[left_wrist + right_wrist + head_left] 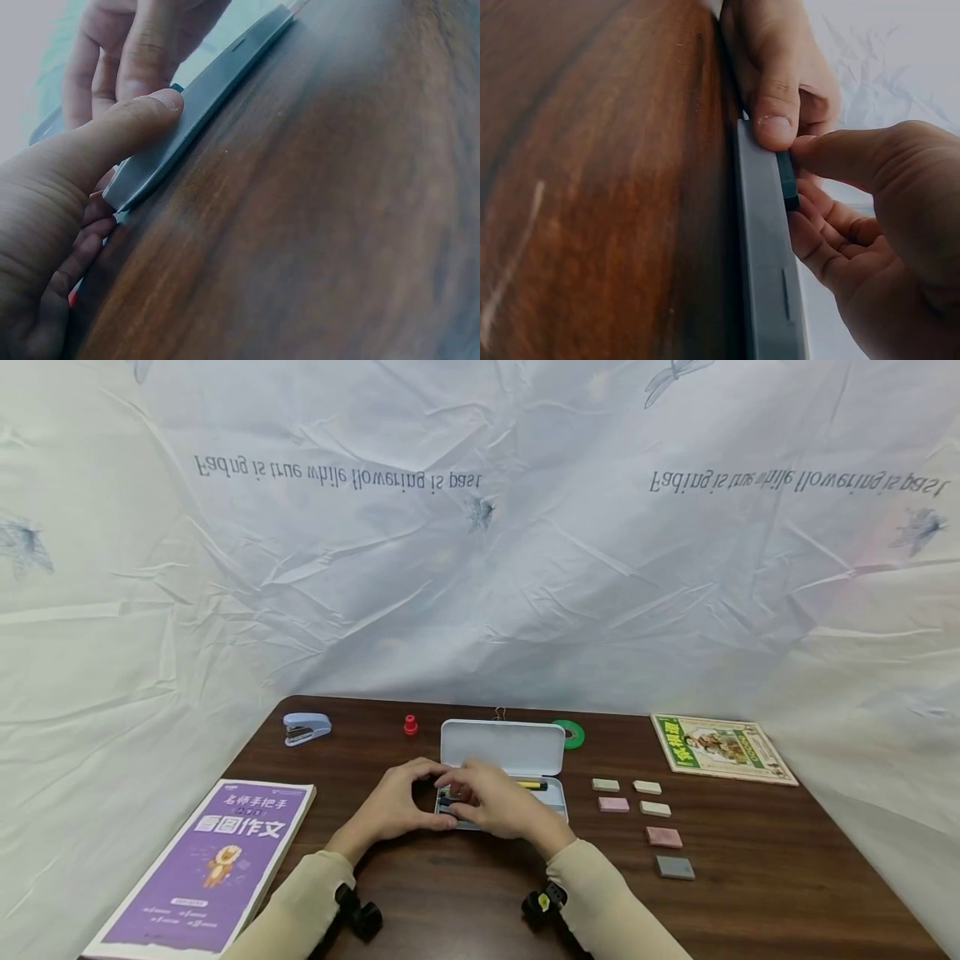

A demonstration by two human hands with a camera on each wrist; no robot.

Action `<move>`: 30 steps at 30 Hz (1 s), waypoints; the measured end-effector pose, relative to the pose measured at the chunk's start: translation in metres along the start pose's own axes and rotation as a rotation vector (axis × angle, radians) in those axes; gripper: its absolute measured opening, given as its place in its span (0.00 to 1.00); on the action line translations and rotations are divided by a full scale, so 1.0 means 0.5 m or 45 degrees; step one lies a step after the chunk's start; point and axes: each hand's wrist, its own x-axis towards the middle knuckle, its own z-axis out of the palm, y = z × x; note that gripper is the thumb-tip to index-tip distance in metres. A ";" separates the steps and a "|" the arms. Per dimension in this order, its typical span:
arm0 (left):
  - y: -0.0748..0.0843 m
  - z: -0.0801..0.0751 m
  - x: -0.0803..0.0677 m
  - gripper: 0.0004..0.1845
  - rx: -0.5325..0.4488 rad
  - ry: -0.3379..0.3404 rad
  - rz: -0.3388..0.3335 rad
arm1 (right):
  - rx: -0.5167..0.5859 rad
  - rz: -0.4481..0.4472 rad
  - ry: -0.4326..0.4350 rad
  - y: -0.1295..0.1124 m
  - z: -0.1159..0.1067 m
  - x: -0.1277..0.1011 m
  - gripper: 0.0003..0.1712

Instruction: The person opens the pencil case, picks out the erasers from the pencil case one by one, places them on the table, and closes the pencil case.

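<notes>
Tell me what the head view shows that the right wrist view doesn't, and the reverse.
Only the head view shows the stapler, purple book, magazine, green ring and loose erasers. Only the right wrist view shows a small slit in the near side of the pencil case. Both show the pencil case, left hand, right hand, table and white cloth.

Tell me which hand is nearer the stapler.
Your left. The left hand grips the pencil case's left end, right of the stapler; the right hand is farther right, over the pencil case.

The raised case lid bars the far side, but tabletop between the forearms leaves room.
</notes>
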 end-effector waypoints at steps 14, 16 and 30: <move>0.002 0.000 -0.001 0.42 0.008 0.009 -0.010 | -0.095 0.009 0.007 -0.010 0.001 0.000 0.10; 0.002 0.000 -0.001 0.42 0.006 0.015 -0.009 | -0.085 0.008 0.023 -0.010 0.001 0.001 0.10; 0.001 0.000 0.001 0.41 -0.004 0.017 -0.019 | -0.019 0.000 0.241 -0.015 -0.065 -0.033 0.11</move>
